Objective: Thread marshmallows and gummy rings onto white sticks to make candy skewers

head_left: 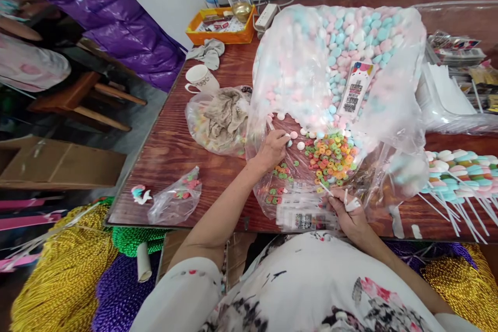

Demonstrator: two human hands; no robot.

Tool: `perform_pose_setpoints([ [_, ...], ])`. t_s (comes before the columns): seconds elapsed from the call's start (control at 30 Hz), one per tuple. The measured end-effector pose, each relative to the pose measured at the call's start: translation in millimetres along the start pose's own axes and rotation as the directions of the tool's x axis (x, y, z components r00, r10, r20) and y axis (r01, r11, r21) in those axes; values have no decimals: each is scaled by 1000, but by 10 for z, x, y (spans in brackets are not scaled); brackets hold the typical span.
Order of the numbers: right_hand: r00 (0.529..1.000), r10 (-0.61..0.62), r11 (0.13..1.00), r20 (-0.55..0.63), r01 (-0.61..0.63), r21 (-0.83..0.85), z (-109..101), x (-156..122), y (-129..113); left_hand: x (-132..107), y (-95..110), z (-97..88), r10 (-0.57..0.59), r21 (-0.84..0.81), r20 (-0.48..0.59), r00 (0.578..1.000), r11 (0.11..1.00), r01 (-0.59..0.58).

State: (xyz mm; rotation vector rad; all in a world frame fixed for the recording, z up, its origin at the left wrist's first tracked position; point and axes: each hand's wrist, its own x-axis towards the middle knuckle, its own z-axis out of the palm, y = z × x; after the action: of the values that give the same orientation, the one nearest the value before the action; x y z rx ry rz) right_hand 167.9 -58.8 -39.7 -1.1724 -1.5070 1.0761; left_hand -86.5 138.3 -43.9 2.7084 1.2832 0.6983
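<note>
My left hand (pixel 273 150) reaches over the clear plastic, its fingers pinched together at a small pale candy (pixel 288 141). Loose pastel candies (pixel 301 146) lie just beyond the fingertips. My right hand (pixel 350 215) is closed around a thin white stick (pixel 325 189), whose end points at a heap of colourful ring candies (pixel 332 158). White wrapping shows on a finger of that hand. Printed clear sleeves (pixel 307 215) lie between my hands at the table's near edge. Behind them a big clear bag of pink, blue and white candies (pixel 350 33) carries a printed packet (pixel 355 91).
On the right are candy skewers (pixel 461 174) and a clear tray (pixel 451 123) with sticks and packets. To the left stand a cup (pixel 202 79), a candy bag with a brown cloth (pixel 225 114), a small bag (pixel 177 199) and an orange basket (pixel 223 36).
</note>
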Motion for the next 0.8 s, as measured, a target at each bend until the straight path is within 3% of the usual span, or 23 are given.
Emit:
perform_pose_setpoints([
  [0.2,999,42,999,-15,-41,34,23,3,101,9,-39,12,-177,-199,-78,981,967,158],
  [0.3,999,33,999,6,-33,2,15,-8,126,102,-52,8,-219,-258,-30,975,944,204],
  [0.43,998,56,998,15,-56,-3,14,-20,156,212,-15,-21,-224,-207,46,974,951,228],
  [0.57,1000,30,1000,3,-30,-7,0,-9,117,189,117,-131,-324,-339,-31,946,893,295],
  [0.67,999,-44,999,-13,44,-9,-11,8,68,118,240,-157,-310,-384,-16,951,880,280],
  [0.8,995,-70,997,-70,71,18,-5,0,60,49,310,-50,-241,-277,23,970,931,238],
])
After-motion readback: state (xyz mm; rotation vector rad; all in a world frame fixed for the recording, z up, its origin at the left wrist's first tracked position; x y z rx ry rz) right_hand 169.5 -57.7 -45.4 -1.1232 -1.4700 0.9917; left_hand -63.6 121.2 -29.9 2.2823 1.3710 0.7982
